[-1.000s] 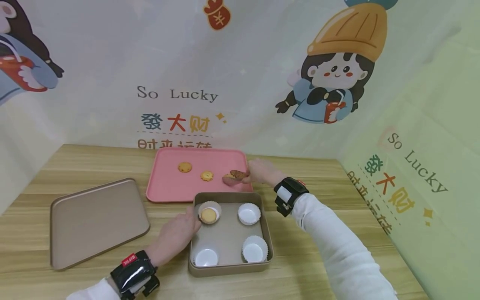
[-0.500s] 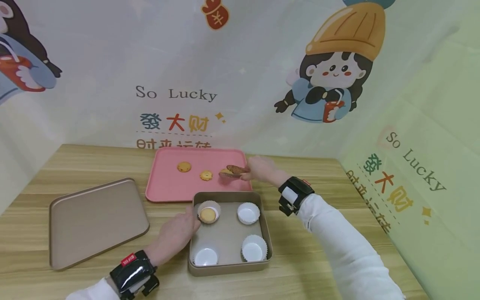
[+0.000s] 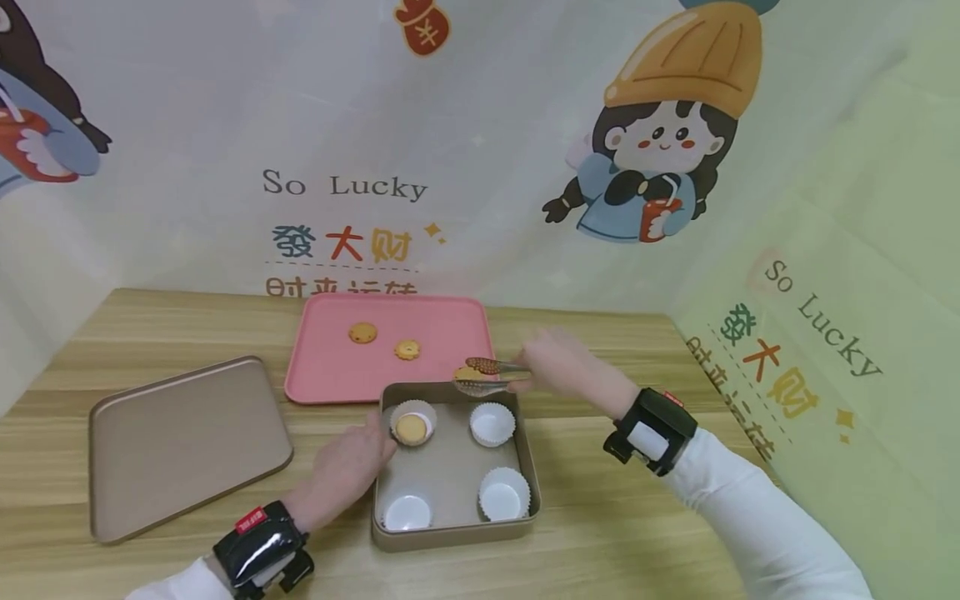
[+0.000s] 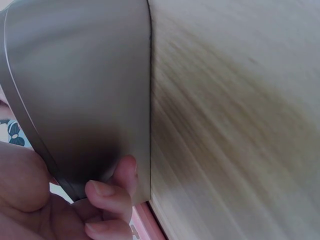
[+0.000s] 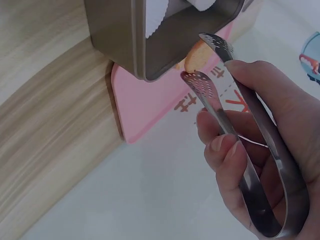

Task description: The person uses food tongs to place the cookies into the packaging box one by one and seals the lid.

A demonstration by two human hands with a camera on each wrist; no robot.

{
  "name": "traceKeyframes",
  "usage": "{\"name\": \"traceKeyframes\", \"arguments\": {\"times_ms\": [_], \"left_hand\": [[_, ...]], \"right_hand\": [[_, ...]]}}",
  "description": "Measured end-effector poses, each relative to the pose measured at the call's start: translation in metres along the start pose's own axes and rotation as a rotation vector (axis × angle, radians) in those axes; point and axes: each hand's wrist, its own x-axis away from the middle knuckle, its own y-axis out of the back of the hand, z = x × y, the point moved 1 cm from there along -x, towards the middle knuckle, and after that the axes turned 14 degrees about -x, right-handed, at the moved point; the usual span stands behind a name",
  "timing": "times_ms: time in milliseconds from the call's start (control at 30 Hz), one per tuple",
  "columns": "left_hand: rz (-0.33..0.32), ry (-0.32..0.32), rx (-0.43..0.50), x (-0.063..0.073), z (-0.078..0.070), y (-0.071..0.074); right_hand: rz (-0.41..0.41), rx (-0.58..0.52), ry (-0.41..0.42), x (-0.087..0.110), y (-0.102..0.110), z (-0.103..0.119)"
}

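In the head view my right hand (image 3: 570,367) grips metal tongs (image 5: 267,117) by their arms. A golden cookie (image 5: 197,56) is pinched between the perforated tips, over the far rim of the square baking pan (image 3: 450,475). My left hand (image 3: 348,462) holds the pan at its left wall, fingers curled against the outside in the left wrist view. White fluted cups stand inside: a far right cup (image 3: 492,425), a near right cup (image 3: 504,495), a near left cup (image 3: 407,512) and a far left cup (image 3: 424,410), which contains a round cookie (image 3: 410,429).
Behind the pan lies a pink tray (image 3: 322,367) bearing a round cookie (image 3: 362,332) and a flower-shaped cookie (image 3: 407,349). A flat brown tray (image 3: 191,450) sits to the left on the wooden table (image 3: 600,500). A printed curtain (image 3: 487,208) hangs behind.
The tongs have lifted a cookie off the pink tray's right side. Right hand, tongs and cookie have come nearer, to the pan's far rim. The left hand stays at the pan.
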Motion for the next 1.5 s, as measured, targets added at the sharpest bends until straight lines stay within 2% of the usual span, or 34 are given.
{"name": "traceKeyframes", "arguments": {"times_ms": [133,267,500,900,1100,1233,1500], "left_hand": [[0.001,-0.001,0.001,0.0,0.002,0.0],[0.012,0.012,0.005,0.0,0.002,0.0],[0.024,0.02,0.012,-0.001,0.0,0.0],[0.015,0.016,-0.008,-0.001,0.0,0.0],[-0.003,0.0,-0.011,0.001,0.0,0.0],[0.008,0.01,0.003,0.001,0.0,0.002],[0.013,0.018,0.02,0.001,0.0,0.003]], "right_hand": [[0.034,-0.003,-0.009,0.017,0.001,0.005],[0.034,0.012,0.003,0.029,0.002,0.009],[0.091,0.026,-0.046,0.039,0.002,0.015],[0.124,0.099,-0.012,0.026,-0.008,0.021],[0.144,0.125,-0.026,0.019,-0.015,0.021],[0.152,0.159,-0.03,0.015,-0.018,0.022],[0.132,0.177,-0.057,0.016,-0.012,0.021]]}}
